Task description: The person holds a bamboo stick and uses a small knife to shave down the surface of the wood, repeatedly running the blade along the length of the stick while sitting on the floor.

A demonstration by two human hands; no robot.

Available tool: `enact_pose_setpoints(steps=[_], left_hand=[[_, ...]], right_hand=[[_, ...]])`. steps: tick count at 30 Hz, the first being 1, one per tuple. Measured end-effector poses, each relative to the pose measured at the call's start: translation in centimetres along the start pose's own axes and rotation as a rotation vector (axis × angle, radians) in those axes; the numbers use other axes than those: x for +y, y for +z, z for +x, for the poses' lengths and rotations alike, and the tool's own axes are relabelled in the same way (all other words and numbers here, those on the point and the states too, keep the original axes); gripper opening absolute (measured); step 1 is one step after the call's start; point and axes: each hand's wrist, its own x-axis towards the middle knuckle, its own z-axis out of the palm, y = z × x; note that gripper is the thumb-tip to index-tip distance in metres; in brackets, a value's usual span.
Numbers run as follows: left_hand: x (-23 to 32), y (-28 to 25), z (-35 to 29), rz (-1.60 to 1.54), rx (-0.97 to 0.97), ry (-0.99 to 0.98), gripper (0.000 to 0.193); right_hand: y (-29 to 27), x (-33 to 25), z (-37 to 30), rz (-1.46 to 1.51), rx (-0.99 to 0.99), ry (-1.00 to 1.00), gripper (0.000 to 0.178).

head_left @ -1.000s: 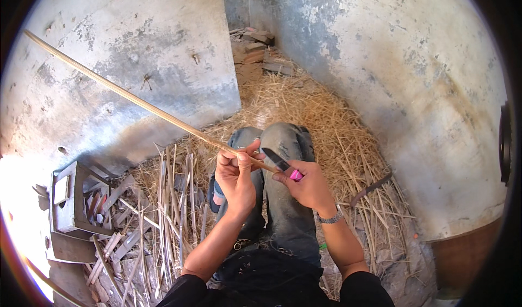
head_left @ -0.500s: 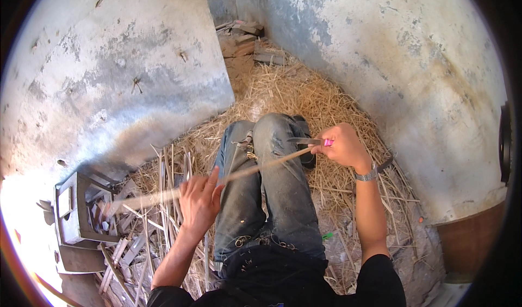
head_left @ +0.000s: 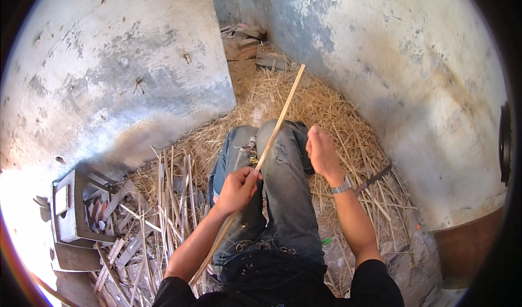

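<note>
My left hand (head_left: 237, 190) is closed round a long, pale bamboo strip (head_left: 281, 116). The strip slants from beside my left forearm, over my jeans, to its far end above the straw. To the right of my knees, my right hand (head_left: 323, 152) is raised with its fingers curled in. Whatever it holds, if anything, is hidden; no blade shows at it. A dark, narrow blade-like tool (head_left: 375, 177) lies on the straw just beyond my right wrist.
Straw and shavings (head_left: 331, 108) cover the floor. Several long strips (head_left: 174, 187) lie left of my legs. A grey box-like stand (head_left: 70, 209) with odds and ends sits at the far left. Stained walls (head_left: 391, 89) rise on both sides; bricks (head_left: 250, 40) are piled in the corner.
The bamboo strip has swung from lying crosswise to pointing away from me. My left hand has moved right and closed on it. My right hand has let go of it; its knife no longer shows.
</note>
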Motion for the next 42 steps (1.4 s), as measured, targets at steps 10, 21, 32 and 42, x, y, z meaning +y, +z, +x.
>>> enact_pose_setpoints(steps=[10,21,32,42], left_hand=[[-0.5,3.2,2.9,-0.318,0.000,-0.054,0.030],[-2.8,3.9,-5.0,-0.429,-0.061,-0.168,0.032],[-2.8,2.9,-1.7,-0.552,-0.063,-0.092,0.033],[-3.9,3.1,-4.2,-0.529,-0.057,-0.073,0.031]], right_hand=[[2.3,-3.0,-0.4,-0.873,-0.237,-0.219,0.062],[-7.2,5.0,7.9,-0.818,0.111,-0.084,0.069],[1.6,-0.9,-1.1,-0.816,-0.225,-0.400,0.059],[2.5,-3.1,-1.4,-0.881,-0.356,-0.431,0.061]])
